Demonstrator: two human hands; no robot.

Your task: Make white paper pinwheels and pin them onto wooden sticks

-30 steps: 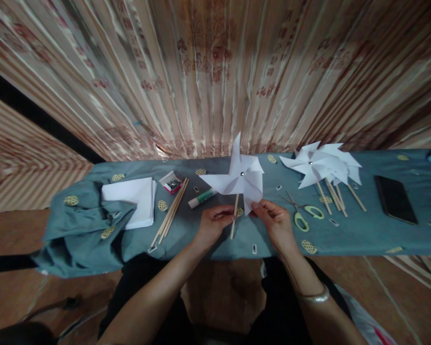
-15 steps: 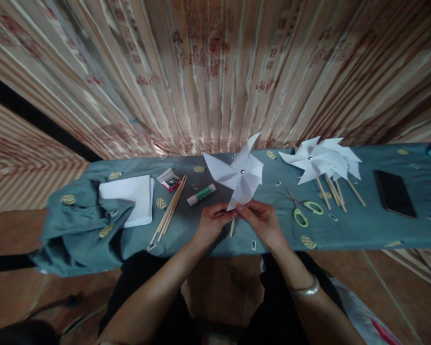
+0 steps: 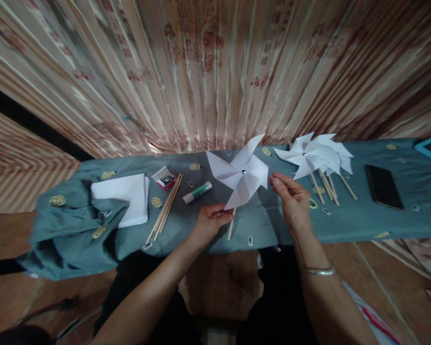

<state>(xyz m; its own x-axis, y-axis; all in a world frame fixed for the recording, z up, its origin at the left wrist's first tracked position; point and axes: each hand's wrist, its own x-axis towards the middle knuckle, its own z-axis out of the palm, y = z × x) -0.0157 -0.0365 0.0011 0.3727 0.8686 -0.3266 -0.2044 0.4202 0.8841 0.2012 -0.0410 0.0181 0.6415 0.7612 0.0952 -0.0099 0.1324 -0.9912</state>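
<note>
Left hand (image 3: 210,223) clamped on the stick (image 3: 231,229) of 1 white pinwheel (image 3: 243,184), held over the table (image 3: 258,225) middle in head view. Right hand (image 3: 294,201) just beside its right blade (image 3: 261,177); can't tell if fingers (image 3: 280,185) meet. Glue stick (image 3: 197,192) lies left, more pinwheels (image 3: 321,152) right.

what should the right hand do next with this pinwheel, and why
Probably give the nearest blade of the pinwheel a light push to check that it turns. The right hand is right beside that blade, the left hand holds the stick below, and a shiny pin sits at the centre.
</note>
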